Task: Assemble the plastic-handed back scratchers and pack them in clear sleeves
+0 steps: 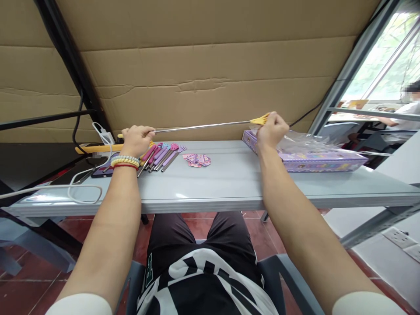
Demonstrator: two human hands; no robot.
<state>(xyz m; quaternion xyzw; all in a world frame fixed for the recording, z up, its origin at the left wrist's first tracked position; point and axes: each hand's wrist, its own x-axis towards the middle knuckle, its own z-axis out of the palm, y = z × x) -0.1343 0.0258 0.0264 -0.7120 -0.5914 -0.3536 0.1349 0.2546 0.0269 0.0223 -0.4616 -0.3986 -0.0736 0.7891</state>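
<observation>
A telescopic back scratcher (203,126) is pulled out long above the table, its thin metal rod running between my hands. My left hand (138,139) is closed around the handle end, most of which it hides. At the yellow claw end, my right hand (273,129) grips with bent fingers. Below and right of my left hand lie several back scratchers (162,156), side by side, in pink, purple and blue with metal shafts. Small pink printed cards (197,160) lie in a loose pile to their right. Beyond my right wrist is a purple printed box (323,164) with clear plastic bags (302,143) on it.
The grey table (210,188) has a cardboard wall (210,65) behind it. On the left are a white cable (85,186), a dark phone (101,173) and a yellow bar (95,148). Metal posts frame both sides. Another person (407,111) sits far right.
</observation>
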